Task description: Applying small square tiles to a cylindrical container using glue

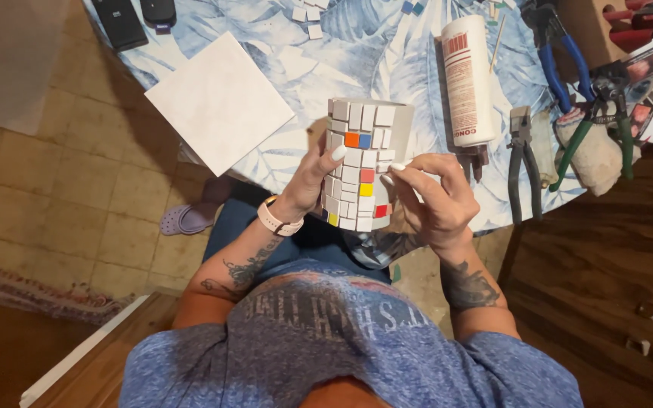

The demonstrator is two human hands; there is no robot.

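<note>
My left hand (pixel 313 175) grips the left side of a cylindrical pot (pixel 360 162) covered with small white square tiles and a few orange, blue, red and yellow ones. It is held upright above my lap at the table's edge. My right hand (pixel 428 198) is at the pot's right side, thumb and fingertips pinched together against the tiles near a red one. Whether a small tile sits in that pinch I cannot tell. A pale watch is on my left wrist.
A table with a blue leaf-print cloth (pixel 357 53) carries a white square tile (pixel 219 100), a tube of adhesive (pixel 468 79), tile nippers (pixel 523 162), blue-handled pliers (pixel 564 64), green-handled pliers (pixel 602 121), loose small tiles (pixel 310 15) and two remotes (pixel 119 21). A lilac shoe (pixel 184 220) lies on the floor.
</note>
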